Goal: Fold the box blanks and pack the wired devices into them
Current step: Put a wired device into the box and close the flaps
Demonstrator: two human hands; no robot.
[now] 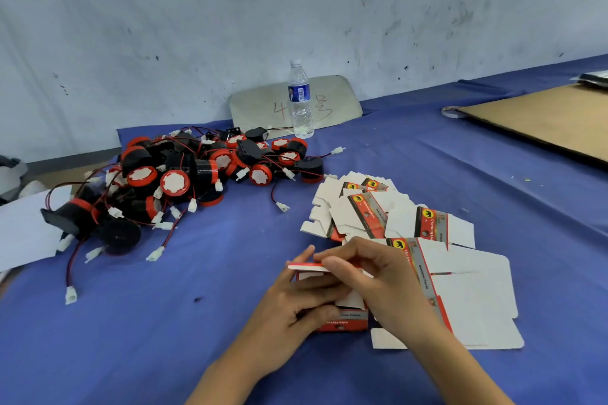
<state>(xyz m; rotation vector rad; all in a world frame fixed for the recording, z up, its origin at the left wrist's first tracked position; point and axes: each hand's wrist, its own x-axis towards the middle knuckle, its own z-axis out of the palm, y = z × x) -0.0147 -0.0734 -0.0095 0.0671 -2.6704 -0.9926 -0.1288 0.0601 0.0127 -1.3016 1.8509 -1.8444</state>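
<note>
Both hands hold one small box [342, 319]. Left hand [292, 306] wraps its side; right hand [371, 276] pinches the top flap. Blue tabletop [164, 322] lies bare to their left.

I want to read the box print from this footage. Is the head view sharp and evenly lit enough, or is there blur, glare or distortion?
Head view: soft, even light, no hard shadows or glare; wide-angle bending curves the table edge; print on the flat blanks is soft, barely legible; the box in both hands' grip is mostly covered by the left hand and right hand.
</note>
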